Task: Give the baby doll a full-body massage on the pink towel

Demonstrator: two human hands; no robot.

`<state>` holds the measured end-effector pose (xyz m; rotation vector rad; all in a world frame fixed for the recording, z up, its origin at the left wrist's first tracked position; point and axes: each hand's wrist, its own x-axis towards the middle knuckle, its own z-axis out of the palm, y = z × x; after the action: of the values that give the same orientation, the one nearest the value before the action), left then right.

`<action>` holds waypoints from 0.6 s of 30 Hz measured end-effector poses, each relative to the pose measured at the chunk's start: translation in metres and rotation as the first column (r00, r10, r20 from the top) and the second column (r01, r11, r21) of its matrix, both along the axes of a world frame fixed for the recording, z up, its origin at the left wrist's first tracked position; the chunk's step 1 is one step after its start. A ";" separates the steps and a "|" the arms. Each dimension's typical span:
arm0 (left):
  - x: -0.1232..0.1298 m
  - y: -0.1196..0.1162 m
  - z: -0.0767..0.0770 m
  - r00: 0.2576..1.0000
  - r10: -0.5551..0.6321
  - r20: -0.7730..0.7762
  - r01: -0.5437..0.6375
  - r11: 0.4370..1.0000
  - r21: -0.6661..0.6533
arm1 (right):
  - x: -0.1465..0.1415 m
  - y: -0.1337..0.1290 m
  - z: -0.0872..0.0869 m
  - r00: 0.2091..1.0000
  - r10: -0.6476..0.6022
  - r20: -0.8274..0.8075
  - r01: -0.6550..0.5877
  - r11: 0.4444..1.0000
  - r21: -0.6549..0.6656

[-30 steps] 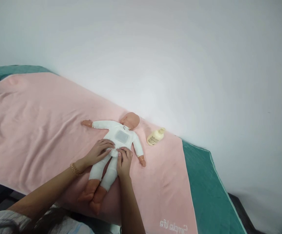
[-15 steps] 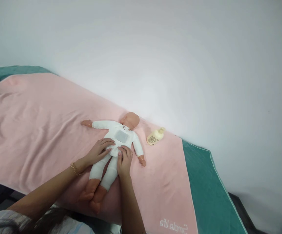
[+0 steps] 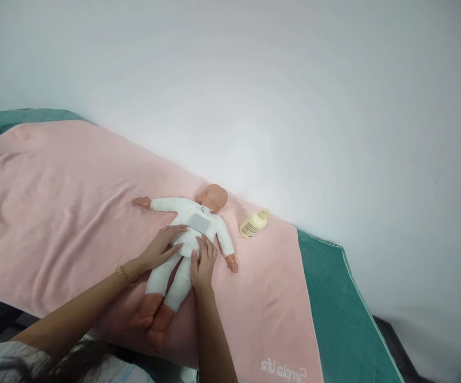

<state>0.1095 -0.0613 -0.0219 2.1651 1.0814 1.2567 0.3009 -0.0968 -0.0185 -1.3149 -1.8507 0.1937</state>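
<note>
A baby doll (image 3: 186,247) with a white cloth body lies with its arms spread, its head toward the wall. A grey rectangular panel (image 3: 199,223) shows on its torso. My left hand (image 3: 163,247) rests on the left side of the doll's waist, fingers stretched out across the cloth. On the opposite side of the waist lies my right hand (image 3: 203,263), its fingers extended over the hip and thumb apart. Neither hand grips anything. To the right of the doll's head, a pale yellow bottle (image 3: 253,223) with printed text lies on its side.
A pink blanket (image 3: 70,213) printed "Simple life" lies under the doll, over a green cover (image 3: 342,298) that shows at both ends. A white wall (image 3: 254,96) rises along the far edge. A dark edge (image 3: 397,348) shows at lower right.
My right hand's fingers have shifted slightly and straightened a little on the doll's waist. The left hand, the doll and the bottle stay in place.
</note>
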 end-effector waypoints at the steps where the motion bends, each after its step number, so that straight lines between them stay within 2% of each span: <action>1: 0.001 0.001 0.000 1.000 0.003 -0.012 -0.003 1.000 -0.008 | 0.000 0.000 0.000 1.000 0.000 0.001 0.000 1.000 -0.002; 6: 0.003 0.006 0.001 0.994 0.029 -0.109 -0.036 0.997 -0.064 | -0.001 0.003 0.000 1.000 -0.011 0.003 0.011 1.000 -0.017; 11: 0.006 0.014 0.004 0.990 0.053 -0.134 -0.065 0.994 -0.089 | -0.001 0.004 0.001 1.000 -0.009 -0.022 0.008 0.999 -0.043; 15: 0.008 0.026 0.013 0.992 0.044 -0.122 -0.055 0.994 -0.090 | 0.000 0.011 0.010 0.997 -0.011 -0.079 0.008 0.999 -0.046; 18: 0.012 0.041 0.024 0.993 0.038 -0.108 -0.045 0.997 -0.061 | 0.002 0.027 0.023 0.986 -0.057 -0.154 0.053 0.998 -0.034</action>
<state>0.1210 -0.0204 0.0025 2.1934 1.1985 1.1197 0.3025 -0.0698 0.0040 -1.3311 -1.6846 0.2873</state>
